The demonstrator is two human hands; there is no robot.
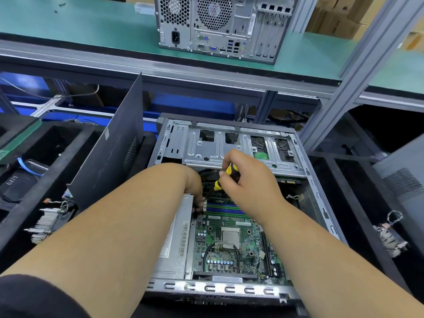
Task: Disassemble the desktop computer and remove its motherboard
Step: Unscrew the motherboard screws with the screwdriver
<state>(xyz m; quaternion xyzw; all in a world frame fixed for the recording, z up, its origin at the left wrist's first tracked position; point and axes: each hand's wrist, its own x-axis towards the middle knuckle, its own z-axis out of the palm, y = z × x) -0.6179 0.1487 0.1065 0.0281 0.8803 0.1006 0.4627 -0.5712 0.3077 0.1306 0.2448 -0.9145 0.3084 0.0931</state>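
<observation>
Open desktop computer (229, 203) lies flat, green motherboard (229, 244) seated inside.

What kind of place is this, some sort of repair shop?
Probably a computer teardown or recycling workbench. An open computer case lies with its motherboard exposed, another tower waits on the green shelf, and a pulled heatsink sits alongside.
</observation>
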